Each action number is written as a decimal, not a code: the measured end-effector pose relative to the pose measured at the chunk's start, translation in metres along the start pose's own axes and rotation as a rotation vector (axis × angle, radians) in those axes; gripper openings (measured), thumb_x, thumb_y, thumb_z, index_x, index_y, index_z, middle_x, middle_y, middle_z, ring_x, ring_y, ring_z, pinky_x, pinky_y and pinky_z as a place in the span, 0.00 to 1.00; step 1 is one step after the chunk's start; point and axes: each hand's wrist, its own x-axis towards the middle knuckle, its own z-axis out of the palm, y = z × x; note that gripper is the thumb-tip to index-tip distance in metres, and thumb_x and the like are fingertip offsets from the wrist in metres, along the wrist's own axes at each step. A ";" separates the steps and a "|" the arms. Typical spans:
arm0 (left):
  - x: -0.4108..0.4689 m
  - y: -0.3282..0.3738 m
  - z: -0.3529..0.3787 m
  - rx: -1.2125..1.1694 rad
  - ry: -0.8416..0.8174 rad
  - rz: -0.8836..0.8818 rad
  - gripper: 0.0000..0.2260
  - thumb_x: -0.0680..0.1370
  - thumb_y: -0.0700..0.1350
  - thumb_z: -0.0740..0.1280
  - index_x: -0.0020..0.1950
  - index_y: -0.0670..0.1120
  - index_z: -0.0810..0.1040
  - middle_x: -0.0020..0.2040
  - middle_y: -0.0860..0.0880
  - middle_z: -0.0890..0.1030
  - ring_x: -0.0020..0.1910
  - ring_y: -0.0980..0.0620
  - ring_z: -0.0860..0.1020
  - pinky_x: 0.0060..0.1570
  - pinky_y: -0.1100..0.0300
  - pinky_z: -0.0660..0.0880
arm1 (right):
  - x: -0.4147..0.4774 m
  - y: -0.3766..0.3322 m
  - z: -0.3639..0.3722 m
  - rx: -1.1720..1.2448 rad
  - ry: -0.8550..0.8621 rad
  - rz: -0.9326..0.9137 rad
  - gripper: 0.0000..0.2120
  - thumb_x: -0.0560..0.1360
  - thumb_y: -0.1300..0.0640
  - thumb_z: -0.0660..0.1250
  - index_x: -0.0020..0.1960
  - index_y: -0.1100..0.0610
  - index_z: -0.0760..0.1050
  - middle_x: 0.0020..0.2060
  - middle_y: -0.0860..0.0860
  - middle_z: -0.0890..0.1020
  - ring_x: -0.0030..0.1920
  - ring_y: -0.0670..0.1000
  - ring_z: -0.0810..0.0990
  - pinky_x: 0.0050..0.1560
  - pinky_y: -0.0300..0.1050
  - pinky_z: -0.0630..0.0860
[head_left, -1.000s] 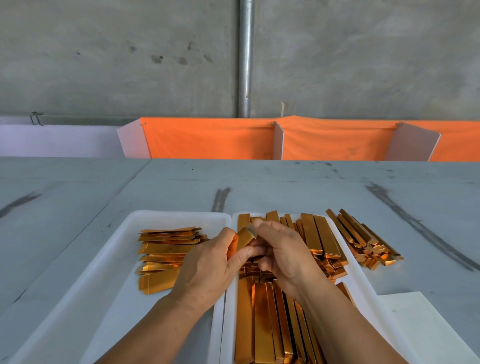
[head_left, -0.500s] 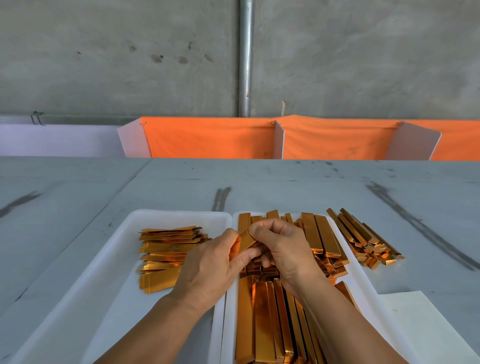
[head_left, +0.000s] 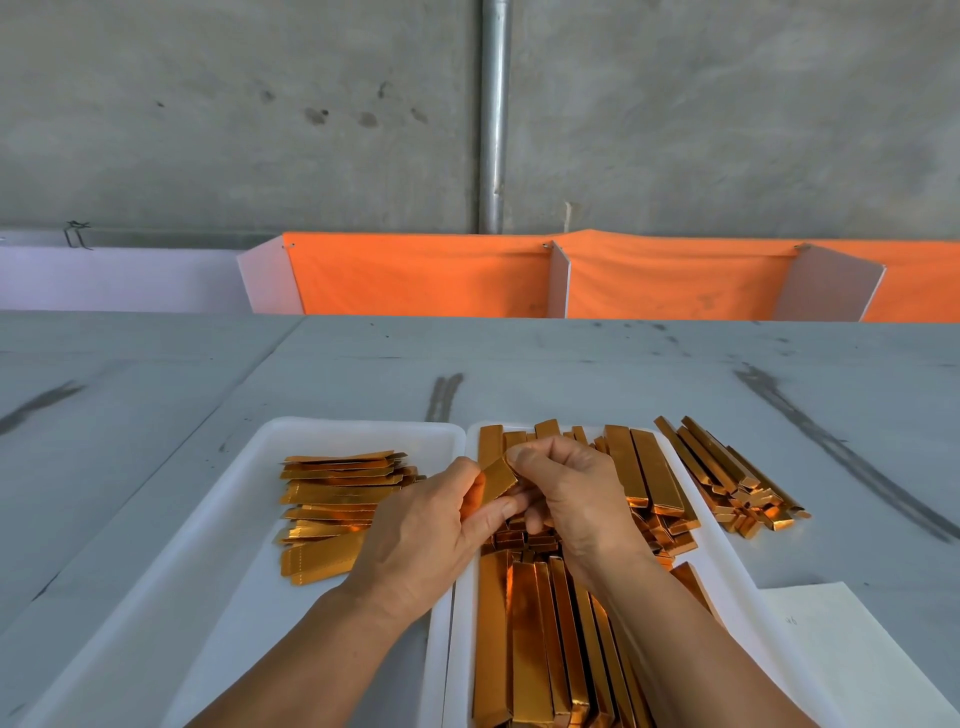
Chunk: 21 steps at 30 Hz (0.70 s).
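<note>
Copper-gold foil card is what is being handled: one short strip (head_left: 497, 480) is held up between both hands, just above the seam where the left tray (head_left: 363, 428) meets the right tray (head_left: 727, 556). It is pinched at its upper end by the curled fingers (head_left: 524, 457) of the right hand (head_left: 576, 499), while its lower part is gripped between the thumb and fingers of the left hand (head_left: 415, 540).

A fold appears to be under way, judging from the flat blanks (head_left: 337, 499) stacked in the left tray and the slim folded boxes (head_left: 540, 649) laid in the right one. More folded pieces are heaped in a loose pile (head_left: 727, 483) on the tabletop (head_left: 571, 374), near a sheet of paper (head_left: 857, 654).

Trouble could be caused by pressure applied off the scored line: the foil could be creased crooked or dented. The slick surface could also be let slip, and the strip dropped among the finished boxes, where it would be hard to pick out. Too hard a pinch, and the end flap could be torn.
</note>
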 end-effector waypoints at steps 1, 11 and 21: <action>0.000 0.000 0.000 -0.001 -0.002 0.000 0.25 0.68 0.74 0.44 0.49 0.55 0.63 0.33 0.56 0.67 0.31 0.58 0.70 0.28 0.70 0.60 | 0.000 0.000 0.000 -0.001 0.001 0.002 0.07 0.77 0.59 0.70 0.41 0.59 0.79 0.28 0.54 0.79 0.22 0.49 0.70 0.25 0.39 0.72; 0.000 -0.001 0.001 -0.013 -0.012 0.002 0.26 0.68 0.74 0.45 0.51 0.55 0.64 0.34 0.56 0.68 0.33 0.57 0.71 0.30 0.70 0.61 | 0.002 0.003 0.000 -0.012 0.000 0.009 0.06 0.77 0.60 0.70 0.41 0.58 0.79 0.27 0.53 0.79 0.22 0.49 0.71 0.26 0.39 0.72; 0.000 0.000 0.000 -0.008 -0.006 -0.012 0.25 0.67 0.73 0.44 0.49 0.55 0.62 0.32 0.57 0.66 0.29 0.59 0.69 0.27 0.69 0.60 | -0.001 0.001 -0.002 -0.079 -0.034 -0.071 0.07 0.77 0.57 0.71 0.43 0.60 0.82 0.35 0.64 0.82 0.26 0.53 0.73 0.30 0.42 0.75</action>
